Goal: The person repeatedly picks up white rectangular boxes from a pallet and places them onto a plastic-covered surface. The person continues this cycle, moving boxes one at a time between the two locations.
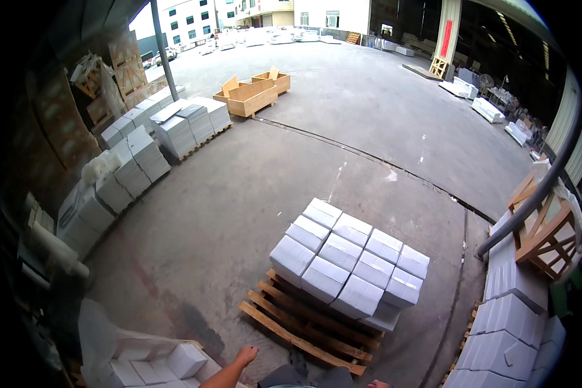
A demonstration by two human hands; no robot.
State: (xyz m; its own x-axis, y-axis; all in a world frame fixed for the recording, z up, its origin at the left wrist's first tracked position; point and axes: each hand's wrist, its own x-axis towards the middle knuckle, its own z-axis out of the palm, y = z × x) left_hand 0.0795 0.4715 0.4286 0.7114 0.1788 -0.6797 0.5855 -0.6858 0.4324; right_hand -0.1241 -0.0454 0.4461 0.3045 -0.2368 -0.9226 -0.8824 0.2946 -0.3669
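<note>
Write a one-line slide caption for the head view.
White boxes stand on a partly bare wooden pallet, the person's hands apart from them.

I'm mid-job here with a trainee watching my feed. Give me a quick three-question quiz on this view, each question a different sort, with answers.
1. True or false: the white packages cover the whole top of the wooden pallet.

2. Where do the open wooden crates stand?
A) On top of the packages
B) On the ground beyond the pallet
C) Between the person's hands

3. Short answer: which of the person's hands is cut off by the lower edge of the picture?

Key:
1. False; the side nearest the person is uncovered.
2. B.
3. The right hand; the left hand shows whole.
</note>
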